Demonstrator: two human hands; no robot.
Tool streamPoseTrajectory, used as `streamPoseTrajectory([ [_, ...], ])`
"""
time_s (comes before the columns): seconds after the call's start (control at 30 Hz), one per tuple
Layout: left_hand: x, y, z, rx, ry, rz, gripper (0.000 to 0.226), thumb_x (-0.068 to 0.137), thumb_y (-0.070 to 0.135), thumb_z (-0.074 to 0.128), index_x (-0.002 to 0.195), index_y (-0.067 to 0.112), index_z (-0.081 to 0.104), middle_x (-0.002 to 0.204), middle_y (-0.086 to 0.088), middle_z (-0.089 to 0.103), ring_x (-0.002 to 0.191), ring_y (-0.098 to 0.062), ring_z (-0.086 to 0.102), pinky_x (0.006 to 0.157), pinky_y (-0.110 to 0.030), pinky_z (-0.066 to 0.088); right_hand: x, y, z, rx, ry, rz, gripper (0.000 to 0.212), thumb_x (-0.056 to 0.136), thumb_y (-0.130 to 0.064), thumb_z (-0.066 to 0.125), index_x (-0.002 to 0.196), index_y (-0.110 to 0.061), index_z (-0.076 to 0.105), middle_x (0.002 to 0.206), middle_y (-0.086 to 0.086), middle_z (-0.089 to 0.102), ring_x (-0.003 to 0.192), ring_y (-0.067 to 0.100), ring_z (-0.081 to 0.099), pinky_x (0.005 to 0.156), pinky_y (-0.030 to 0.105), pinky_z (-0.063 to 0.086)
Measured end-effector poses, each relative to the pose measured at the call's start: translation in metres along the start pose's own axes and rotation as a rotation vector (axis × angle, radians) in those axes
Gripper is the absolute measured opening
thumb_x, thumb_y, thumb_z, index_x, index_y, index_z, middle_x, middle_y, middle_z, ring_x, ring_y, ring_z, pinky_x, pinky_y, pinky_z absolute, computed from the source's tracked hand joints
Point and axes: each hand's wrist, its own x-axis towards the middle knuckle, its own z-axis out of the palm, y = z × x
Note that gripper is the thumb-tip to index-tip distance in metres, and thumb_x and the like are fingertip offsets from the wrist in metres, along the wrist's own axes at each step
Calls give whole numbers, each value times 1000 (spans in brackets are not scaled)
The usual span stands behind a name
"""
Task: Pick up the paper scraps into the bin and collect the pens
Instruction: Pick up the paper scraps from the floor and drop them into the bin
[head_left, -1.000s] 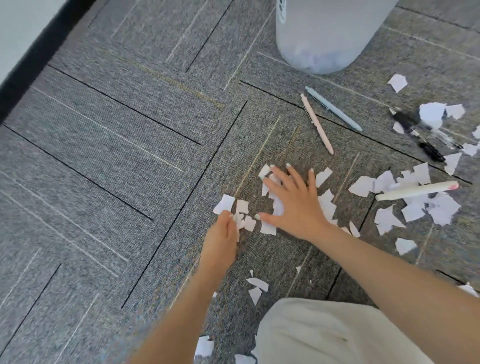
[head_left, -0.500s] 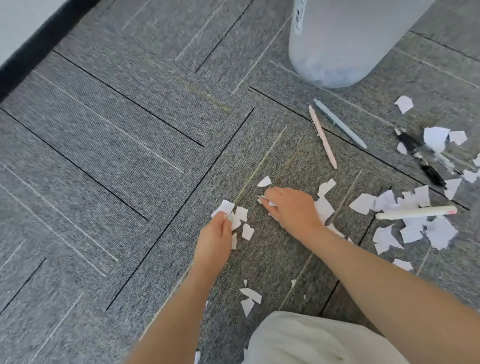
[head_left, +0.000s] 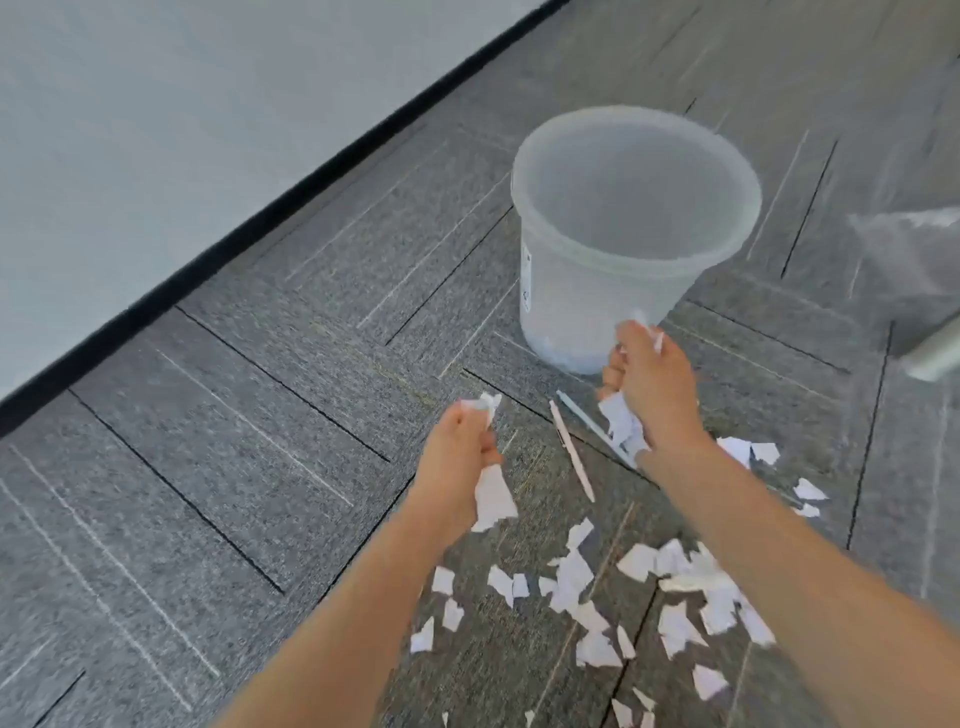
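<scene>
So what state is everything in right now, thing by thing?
Left hand: closed around paper scraps, raised.
Right hand: closed around paper scraps, near the bin.
Bin: upright, open, some scraps at the bottom.
Pink pen: lying on the carpet.
Loose scraps: scattered on the carpet.

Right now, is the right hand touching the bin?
Cannot tell. In the head view the right hand, shut on paper scraps, overlaps the bin wall, but motion blur and the single angle hide any gap or contact.

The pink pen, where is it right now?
In the head view the pink pen lies on the carpet between the two hands, beside a pale blue pen, just before the bin.
</scene>
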Motion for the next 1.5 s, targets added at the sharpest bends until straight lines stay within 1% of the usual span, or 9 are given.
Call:
streamPoseTrajectory([
  [0.27,50,204,88,-219,-95,344,37,94,8,32,58,18,29,40,8,30,29,-7,26,37,-13,22,124,-143,4,322,169,-220,30,93,-17,47,64,-19,37,56,-1,30,37,7,28,40,18,26],
  [0.43,95,216,122,229,165,428,29,96,7,28,118,3,48,118,-16,57,106,-31,57,82,-37,45,181,-111,-1,97,205,-103,28,91,-28,41,65,-18,40,60,-1,35,50,14,32,52,25,28],
  [0.57,130,195,117,600,120,484,38,96,6,29,133,9,40,118,-11,54,101,-29,52,80,-32,39,195,-77,-3,-33,22,20,41,91,-44,45,122,-16,44,106,-2,56,91,20,54,81,33,43],
  [0.67,150,187,119,762,46,447,45,98,26,35,142,14,31,140,-15,42,119,-30,46,103,-39,37,200,-68,-1,-96,14,11,65,87,-39,57,140,-14,28,135,4,44,115,25,49,94,40,44],
  [0.77,156,184,126,940,80,433,59,94,54,21,137,19,41,142,-12,40,132,-33,32,111,-47,22,202,-67,0,-200,-14,-106,34,92,-36,50,114,-9,51,97,4,57,83,20,53,61,25,41],
  [0.93,155,180,128,857,165,473,37,97,28,27,107,16,60,124,-11,57,115,-32,47,102,-44,36,214,-70,-3,-50,69,-11,42,97,-29,33,66,-15,56,69,-2,52,59,10,45,53,23,33],
  [1.1,157,171,128,857,196,561,6,88,15,50,89,20,47,90,1,55,99,-29,56,88,-40,46,212,-67,-8,163,111,36,20,91,-7,45,76,-20,49,73,1,54,55,6,50,50,18,37],
  [1.3,140,166,123,728,39,615,26,91,31,53,66,28,60,64,13,59,48,-2,45,53,-23,33,204,-74,-11,259,255,40,46,95,-37,35,61,-14,54,51,3,41,36,15,36,40,23,31],
  [1.5,112,153,139,699,-163,600,33,64,67,54,72,36,61,78,21,63,88,-9,60,94,-37,44,201,-76,-16,371,317,122,49,94,-45,30,62,-16,53,62,1,46,54,16,43,57,26,38],
])
